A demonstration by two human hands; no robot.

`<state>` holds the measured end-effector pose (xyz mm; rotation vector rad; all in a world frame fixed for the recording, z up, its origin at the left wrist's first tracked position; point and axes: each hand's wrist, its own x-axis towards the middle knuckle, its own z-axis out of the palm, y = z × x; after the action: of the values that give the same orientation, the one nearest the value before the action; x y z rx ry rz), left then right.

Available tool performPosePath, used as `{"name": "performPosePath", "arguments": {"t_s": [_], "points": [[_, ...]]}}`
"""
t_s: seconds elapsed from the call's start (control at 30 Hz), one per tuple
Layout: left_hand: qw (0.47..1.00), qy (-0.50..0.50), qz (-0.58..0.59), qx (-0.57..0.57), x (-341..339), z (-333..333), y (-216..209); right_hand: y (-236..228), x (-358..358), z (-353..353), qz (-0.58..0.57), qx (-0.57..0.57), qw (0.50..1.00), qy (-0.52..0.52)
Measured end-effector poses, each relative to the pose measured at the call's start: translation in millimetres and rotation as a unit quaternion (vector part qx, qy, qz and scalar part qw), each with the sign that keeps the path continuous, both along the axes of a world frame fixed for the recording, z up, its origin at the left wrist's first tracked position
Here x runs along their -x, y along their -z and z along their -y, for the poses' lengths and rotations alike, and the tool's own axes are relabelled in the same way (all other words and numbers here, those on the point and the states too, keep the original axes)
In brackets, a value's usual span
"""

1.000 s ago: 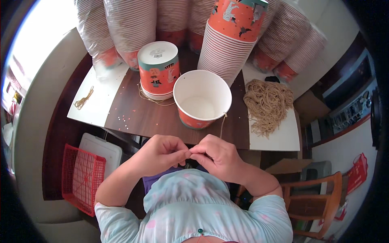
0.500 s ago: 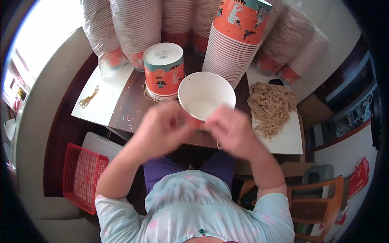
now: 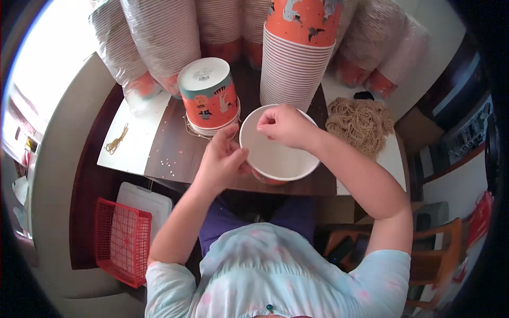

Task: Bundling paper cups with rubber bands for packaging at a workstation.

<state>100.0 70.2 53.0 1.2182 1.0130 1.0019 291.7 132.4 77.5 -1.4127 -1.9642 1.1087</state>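
Note:
A white-lined paper tub point(image 3: 281, 159) with an orange outside stands mouth up near the table's front edge. At its left rim is my left hand point(image 3: 221, 161), thumb and fingers bent against the side, the index finger raised. Over the tub's mouth, my right hand point(image 3: 286, 125) is closed in a pinch; anything between its fingertips is too small to make out. Just behind the left hand, an upside-down orange and teal tub point(image 3: 209, 103) sits on a short stack, with thin cord around its base. A tall stack of tubs point(image 3: 294, 66) rises behind the right hand.
Tangled tan cord point(image 3: 360, 124) lies at the right, and a small cord bundle point(image 3: 116, 139) at the left. Plastic-wrapped tub stacks point(image 3: 159, 40) line the back. A red basket point(image 3: 123, 241) is below left; a wooden chair point(image 3: 440, 254) stands at right.
My right hand has moved up from the tub's near side to above its mouth. My left hand has shifted to the left rim. The tub appears lower and farther right as the view shifts.

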Motion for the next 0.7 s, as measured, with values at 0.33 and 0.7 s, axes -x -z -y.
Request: {"name": "performPosePath", "arguments": {"t_s": [0.33, 0.7], "points": [[0.997, -0.042, 0.048, 0.033, 6.8, 19.0, 7.6, -7.9, 6.7, 25.6, 0.009, 0.017, 0.998, -0.061], [0.998, -0.054, -0.038, -0.009, 8.3, 5.3, 11.2, 1.0, 12.5, 22.9, 0.012, -0.015, 0.998, -0.053]]}}
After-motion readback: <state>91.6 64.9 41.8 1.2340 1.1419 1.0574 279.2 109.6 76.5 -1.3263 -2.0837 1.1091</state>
